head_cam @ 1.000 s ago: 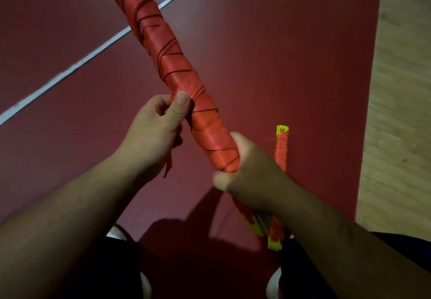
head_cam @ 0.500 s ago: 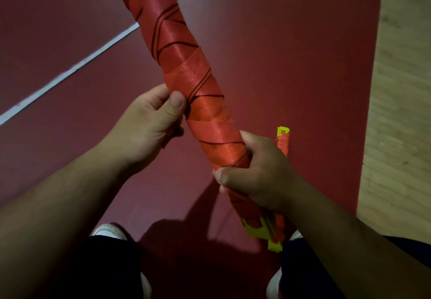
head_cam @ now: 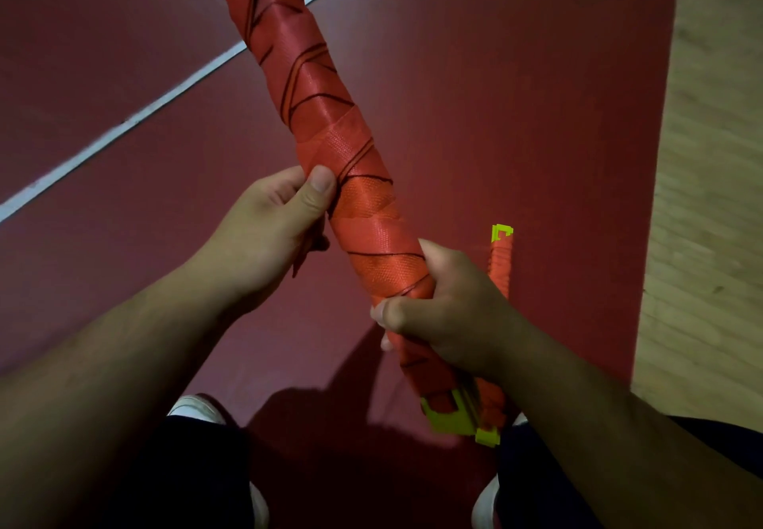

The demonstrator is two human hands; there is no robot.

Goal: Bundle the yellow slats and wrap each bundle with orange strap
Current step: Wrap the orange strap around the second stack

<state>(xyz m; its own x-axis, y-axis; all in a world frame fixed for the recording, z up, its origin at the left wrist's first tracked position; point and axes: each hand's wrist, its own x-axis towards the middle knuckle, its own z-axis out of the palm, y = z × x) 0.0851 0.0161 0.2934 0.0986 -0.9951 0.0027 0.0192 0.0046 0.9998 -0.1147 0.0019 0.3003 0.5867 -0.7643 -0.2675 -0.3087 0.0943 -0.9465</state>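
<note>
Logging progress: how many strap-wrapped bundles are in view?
2. One bundle is held by the left hand and right hand; a second bundle shows partly behind the right hand. More may be out of view.

Long bundle [head_cam: 330, 148] slants diag. from top centre to lower right, off the floor, fully wound w/ orange strap [head_cam: 371, 239] in overlapping spirals. Yellow slats [head_cam: 450, 419] poke out at near end. 2nd wrapped bundle [head_cam: 501, 264] lies just beside, yellow tip showing.

The wrapped bundle [head_cam: 330, 148] is cut off at 12 o'clock; the right hand [head_cam: 450, 309] covers its lower stretch. The strap end [head_cam: 300, 258] vanishes under the left hand [head_cam: 264, 235]. A second bundle [head_cam: 501, 264] at 4 o'clock is half hidden behind the right hand.
</note>
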